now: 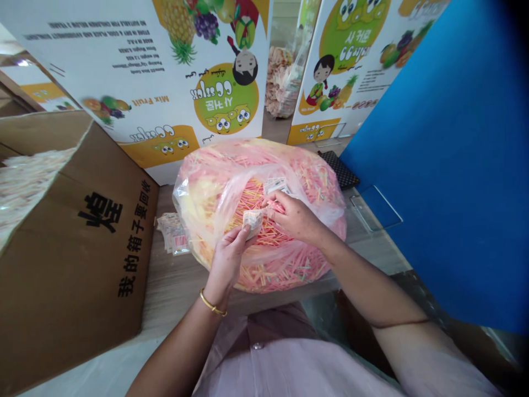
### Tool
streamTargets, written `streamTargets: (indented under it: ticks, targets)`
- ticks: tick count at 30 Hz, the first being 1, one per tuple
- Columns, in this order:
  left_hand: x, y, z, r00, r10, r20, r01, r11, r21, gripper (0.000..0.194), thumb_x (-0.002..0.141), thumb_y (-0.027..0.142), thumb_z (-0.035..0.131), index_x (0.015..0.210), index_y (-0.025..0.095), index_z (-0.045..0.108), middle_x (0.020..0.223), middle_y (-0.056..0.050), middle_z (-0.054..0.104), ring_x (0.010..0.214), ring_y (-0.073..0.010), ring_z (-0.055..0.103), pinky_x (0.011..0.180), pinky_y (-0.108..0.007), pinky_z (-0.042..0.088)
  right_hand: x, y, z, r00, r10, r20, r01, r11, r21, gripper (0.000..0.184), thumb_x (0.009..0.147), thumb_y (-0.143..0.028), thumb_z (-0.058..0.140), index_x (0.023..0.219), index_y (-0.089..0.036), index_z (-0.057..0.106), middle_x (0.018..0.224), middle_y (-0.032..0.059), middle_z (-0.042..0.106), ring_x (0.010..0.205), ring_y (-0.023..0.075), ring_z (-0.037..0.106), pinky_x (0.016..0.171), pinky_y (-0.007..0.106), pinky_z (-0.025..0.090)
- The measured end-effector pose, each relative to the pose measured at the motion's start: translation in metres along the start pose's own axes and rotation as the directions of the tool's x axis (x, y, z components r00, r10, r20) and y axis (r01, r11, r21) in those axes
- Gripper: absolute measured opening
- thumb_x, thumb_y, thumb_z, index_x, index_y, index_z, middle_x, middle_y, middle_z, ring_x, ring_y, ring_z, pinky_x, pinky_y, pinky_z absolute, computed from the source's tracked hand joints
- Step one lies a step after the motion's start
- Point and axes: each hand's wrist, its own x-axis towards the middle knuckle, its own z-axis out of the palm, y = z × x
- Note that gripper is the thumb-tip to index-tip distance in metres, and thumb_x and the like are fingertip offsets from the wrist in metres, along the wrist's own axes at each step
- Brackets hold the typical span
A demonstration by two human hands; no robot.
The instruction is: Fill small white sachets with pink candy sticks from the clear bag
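Note:
A big clear plastic bag [198,193] full of thin pink and yellow candy sticks [250,198] lies open in front of me. Above its opening, my left hand [231,251] pinches a small printed packet [252,220] between thumb and fingers. My right hand [295,215] is close beside it, fingers closed around a few pink candy sticks [276,206] near the packet's mouth. Just behind the right hand, more small packets [276,185] rest on the sticks. Left of the bag, a small pile of packets [176,234] lies on the table.
A brown cardboard box [78,242] holding many packets stands at the left. White printed cartons [165,82] rise behind the bag, with a clear bag of packets [283,82] between them. A blue panel [433,165] bounds the right. A dark patterned object [339,168] lies at the back right.

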Motion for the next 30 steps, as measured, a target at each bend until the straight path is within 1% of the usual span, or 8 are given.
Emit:
streamTargets:
  ticks: [2, 5, 9, 14, 20, 23, 26, 30]
  targets:
    - [0.001, -0.001, -0.001, 0.999, 0.011, -0.034, -0.011, 1.000, -0.010, 0.039, 0.068, 0.044, 0.091, 0.093, 0.015, 0.081, 0.104, -0.009, 0.080, 0.102, -0.0245, 0.075, 0.104, -0.042, 0.055, -0.006, -0.007, -0.004, 1.000, -0.006, -0.026, 0.007, 1.000, 0.008, 0.016, 0.096, -0.037, 0.060, 0.107, -0.025, 0.060, 0.103, 0.0015, 0.071, 0.093, 0.0197, 0.067, 0.080, 0.030, 0.046]
    - [0.003, -0.004, -0.001, 0.999, 0.034, -0.031, -0.034, 0.999, -0.007, 0.035, 0.069, 0.042, 0.090, 0.091, 0.016, 0.081, 0.100, -0.006, 0.080, 0.096, -0.0205, 0.073, 0.100, -0.037, 0.055, -0.013, -0.018, -0.006, 0.997, -0.024, 0.071, 0.029, 0.997, -0.066, 0.024, 0.096, -0.037, 0.062, 0.117, -0.026, 0.061, 0.114, 0.0034, 0.074, 0.101, 0.0222, 0.071, 0.083, 0.031, 0.048]
    - [0.004, -0.008, -0.002, 0.997, 0.072, 0.027, -0.073, 0.997, 0.027, 0.029, 0.074, 0.042, 0.088, 0.086, 0.017, 0.080, 0.090, -0.003, 0.078, 0.087, -0.0154, 0.070, 0.092, -0.030, 0.054, -0.015, -0.026, -0.003, 0.982, 0.033, 0.186, 0.023, 0.957, -0.291, 0.031, 0.099, -0.044, 0.059, 0.122, -0.024, 0.064, 0.106, 0.0062, 0.077, 0.092, 0.0247, 0.072, 0.076, 0.031, 0.045]
    - [0.005, -0.008, -0.006, 0.997, 0.074, 0.034, -0.075, 0.996, 0.036, 0.032, 0.072, 0.044, 0.089, 0.086, 0.017, 0.080, 0.088, -0.002, 0.078, 0.084, -0.0144, 0.070, 0.089, -0.028, 0.054, -0.012, -0.027, -0.003, 0.937, -0.081, 0.339, 0.193, 0.930, -0.312, 0.033, 0.103, -0.038, 0.055, 0.131, -0.025, 0.066, 0.113, 0.0059, 0.078, 0.097, 0.0222, 0.072, 0.076, 0.028, 0.043]
    - [0.000, -0.007, -0.004, 0.989, 0.059, 0.136, -0.069, 0.995, 0.072, 0.035, 0.084, 0.046, 0.080, 0.105, 0.019, 0.082, 0.106, -0.006, 0.081, 0.107, -0.0218, 0.073, 0.107, -0.036, 0.052, -0.005, -0.018, -0.003, 0.966, 0.051, 0.255, 0.085, 0.866, -0.492, 0.031, 0.104, -0.043, 0.055, 0.118, -0.021, 0.069, 0.097, 0.0075, 0.076, 0.084, 0.0220, 0.067, 0.067, 0.029, 0.033]
    - [0.000, -0.007, -0.001, 0.991, 0.065, 0.117, -0.070, 0.997, 0.038, 0.037, 0.084, 0.048, 0.080, 0.106, 0.019, 0.082, 0.106, -0.007, 0.081, 0.110, -0.0242, 0.073, 0.110, -0.040, 0.052, -0.003, -0.010, -0.005, 0.972, 0.008, 0.234, 0.078, 0.932, -0.354, 0.023, 0.101, -0.041, 0.058, 0.101, -0.020, 0.065, 0.089, 0.0048, 0.071, 0.079, 0.0189, 0.062, 0.067, 0.029, 0.032]
    - [0.001, -0.006, 0.001, 0.995, 0.059, 0.079, -0.061, 0.998, 0.024, 0.035, 0.079, 0.048, 0.083, 0.100, 0.019, 0.083, 0.103, -0.005, 0.081, 0.104, -0.0235, 0.074, 0.108, -0.041, 0.053, 0.000, -0.007, -0.007, 0.983, -0.034, 0.181, 0.019, 0.996, 0.083, 0.036, 0.100, -0.052, 0.054, 0.081, -0.022, 0.051, 0.071, -0.0019, 0.055, 0.063, 0.0131, 0.050, 0.061, 0.027, 0.034]
    - [0.001, -0.006, 0.003, 0.995, 0.059, 0.078, -0.061, 0.998, 0.024, 0.031, 0.081, 0.045, 0.082, 0.097, 0.019, 0.084, 0.106, -0.005, 0.081, 0.106, -0.0231, 0.072, 0.107, -0.040, 0.054, 0.013, -0.011, -0.006, 1.000, 0.020, -0.006, -0.012, 0.797, 0.603, 0.057, 0.098, -0.076, 0.039, 0.071, -0.025, 0.034, 0.058, -0.0067, 0.033, 0.047, 0.0105, 0.037, 0.051, 0.027, 0.035]
